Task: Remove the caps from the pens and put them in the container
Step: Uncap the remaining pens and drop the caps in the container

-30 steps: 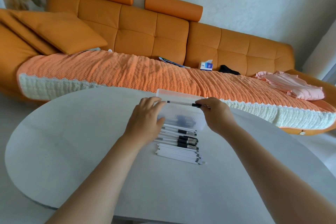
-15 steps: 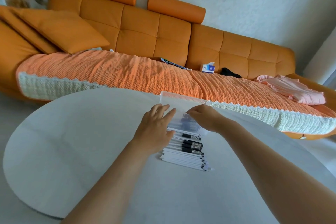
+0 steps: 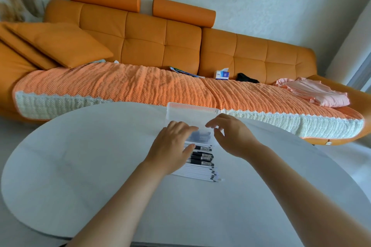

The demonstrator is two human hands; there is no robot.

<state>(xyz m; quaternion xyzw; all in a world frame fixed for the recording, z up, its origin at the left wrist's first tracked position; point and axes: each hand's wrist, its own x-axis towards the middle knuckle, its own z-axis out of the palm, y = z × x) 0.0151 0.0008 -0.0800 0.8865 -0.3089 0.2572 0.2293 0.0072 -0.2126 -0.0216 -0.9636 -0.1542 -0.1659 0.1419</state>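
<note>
A clear plastic container stands on the grey table, its open lid raised at the far side, with dark pen parts dimly visible inside. In front of it lies a row of several white pens, some with black caps. My left hand lies flat over the left ends of the pens, fingers straight and reaching the container's near edge. My right hand hovers over the container's right side with fingers spread and loosely bent, holding nothing.
An orange sofa with a knitted orange throw runs behind the table. On it lie a tissue box, a pink garment and a cushion. The table's far edge is close behind the container.
A second ago my right hand held a pen over the container. That pen is gone from the hand, which has drawn back with its fingers spread. The left hand stays on the pens.
</note>
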